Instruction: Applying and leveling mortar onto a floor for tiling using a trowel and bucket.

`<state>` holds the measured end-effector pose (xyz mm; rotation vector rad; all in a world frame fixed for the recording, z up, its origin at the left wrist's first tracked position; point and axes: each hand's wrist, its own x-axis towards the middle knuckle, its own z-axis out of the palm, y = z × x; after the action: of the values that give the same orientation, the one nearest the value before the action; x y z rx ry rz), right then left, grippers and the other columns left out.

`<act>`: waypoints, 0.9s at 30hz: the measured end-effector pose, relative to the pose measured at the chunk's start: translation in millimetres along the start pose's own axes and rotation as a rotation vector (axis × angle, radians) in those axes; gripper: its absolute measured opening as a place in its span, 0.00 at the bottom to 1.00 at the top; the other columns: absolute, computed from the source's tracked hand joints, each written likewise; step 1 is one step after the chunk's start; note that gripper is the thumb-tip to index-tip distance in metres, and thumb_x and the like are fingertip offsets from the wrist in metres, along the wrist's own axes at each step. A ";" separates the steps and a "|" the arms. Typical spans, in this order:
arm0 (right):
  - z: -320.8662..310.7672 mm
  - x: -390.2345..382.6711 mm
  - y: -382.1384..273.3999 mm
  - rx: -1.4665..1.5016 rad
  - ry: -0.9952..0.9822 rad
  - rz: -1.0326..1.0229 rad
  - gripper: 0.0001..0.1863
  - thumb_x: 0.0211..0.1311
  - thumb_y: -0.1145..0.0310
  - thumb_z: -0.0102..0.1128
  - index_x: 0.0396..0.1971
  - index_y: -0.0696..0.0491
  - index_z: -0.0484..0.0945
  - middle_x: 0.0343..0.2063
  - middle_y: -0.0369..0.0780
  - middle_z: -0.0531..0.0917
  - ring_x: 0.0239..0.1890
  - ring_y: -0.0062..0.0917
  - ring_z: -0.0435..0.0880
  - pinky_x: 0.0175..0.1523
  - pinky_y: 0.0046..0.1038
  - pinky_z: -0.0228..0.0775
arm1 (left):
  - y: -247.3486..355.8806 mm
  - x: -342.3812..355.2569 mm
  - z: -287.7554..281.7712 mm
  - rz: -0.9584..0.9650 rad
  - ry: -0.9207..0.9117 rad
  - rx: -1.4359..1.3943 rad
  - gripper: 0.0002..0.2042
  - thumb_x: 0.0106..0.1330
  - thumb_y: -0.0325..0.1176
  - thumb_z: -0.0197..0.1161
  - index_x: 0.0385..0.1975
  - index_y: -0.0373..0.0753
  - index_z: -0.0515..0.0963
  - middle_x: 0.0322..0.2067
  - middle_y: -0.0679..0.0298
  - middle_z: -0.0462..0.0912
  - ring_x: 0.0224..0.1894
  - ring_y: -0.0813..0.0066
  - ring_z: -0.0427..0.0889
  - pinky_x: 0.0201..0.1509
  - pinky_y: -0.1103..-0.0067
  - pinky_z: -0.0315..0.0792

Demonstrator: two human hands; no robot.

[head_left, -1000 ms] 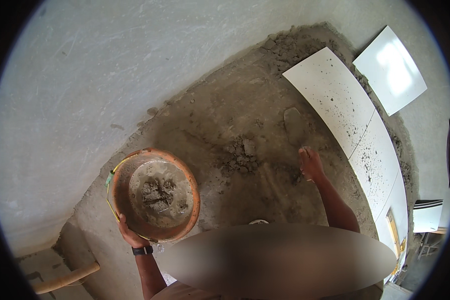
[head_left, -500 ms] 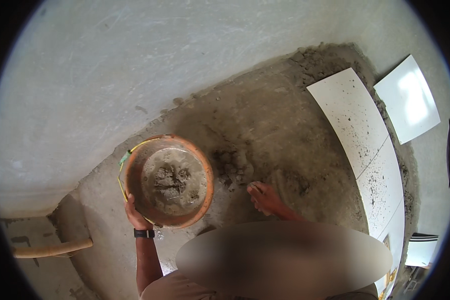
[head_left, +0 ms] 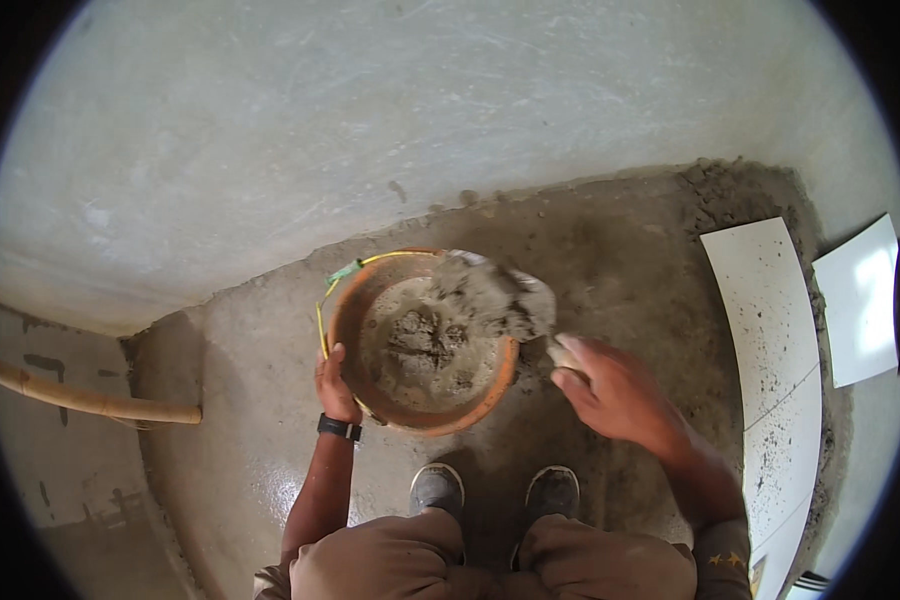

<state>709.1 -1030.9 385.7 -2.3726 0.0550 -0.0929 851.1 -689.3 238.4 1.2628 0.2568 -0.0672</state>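
Observation:
My left hand [head_left: 338, 392], with a dark band at the wrist, grips the left side of an orange bucket [head_left: 510, 375] by its rim and yellow handle [head_left: 322, 330]. Grey mortar lumps in cloudy liquid [head_left: 415, 345] fill its bottom. My right hand [head_left: 610, 390] is closed on the short handle of a trowel [head_left: 538, 310]. The trowel’s blade carries a blurred heap of wet grey mortar [head_left: 485, 295] over the bucket’s upper right rim.
A pale wall [head_left: 420, 100] rises beyond the rough concrete floor [head_left: 250, 390]. Speckled white tiles [head_left: 760, 310] line the right side, and another panel [head_left: 855, 300] stands behind them. A pale pole [head_left: 90, 400] lies at left. My shoes [head_left: 437, 487] are below the bucket.
My right hand has swung up and across with the trowel, lifting mortar from the floor to the bucket. The view has shifted, so bucket and left hand appear farther right, and my shoes show.

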 end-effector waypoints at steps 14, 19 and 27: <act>34.8 54.8 -76.5 -0.684 -0.328 -0.372 0.21 0.50 0.76 0.54 0.45 0.71 0.73 0.29 0.51 0.82 0.28 0.35 0.85 0.30 0.32 0.77 | 1.5 -0.8 -4.3 0.001 0.008 0.099 0.22 0.65 0.42 0.60 0.54 0.34 0.73 0.46 0.65 0.77 0.50 0.74 0.73 0.56 0.76 0.66; 74.0 27.6 -50.0 -0.617 -0.496 -0.280 0.18 0.55 0.72 0.54 0.46 0.64 0.74 0.32 0.52 0.81 0.33 0.36 0.85 0.32 0.34 0.77 | 6.0 -1.8 -4.5 -0.076 -0.106 -0.051 0.22 0.64 0.40 0.59 0.54 0.34 0.73 0.46 0.61 0.79 0.47 0.69 0.78 0.52 0.73 0.72; 50.8 -38.6 89.9 0.058 0.348 0.168 0.25 0.63 0.56 0.58 0.50 0.61 0.72 0.40 0.52 0.82 0.40 0.41 0.84 0.41 0.37 0.76 | 22.5 -13.2 3.3 -0.075 -0.042 0.224 0.23 0.56 0.30 0.59 0.54 0.32 0.73 0.45 0.61 0.79 0.47 0.68 0.78 0.53 0.73 0.72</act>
<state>673.7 -1057.9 284.9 -2.2588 0.4110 -0.4194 843.1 -686.7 263.3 1.4727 0.2652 -0.1911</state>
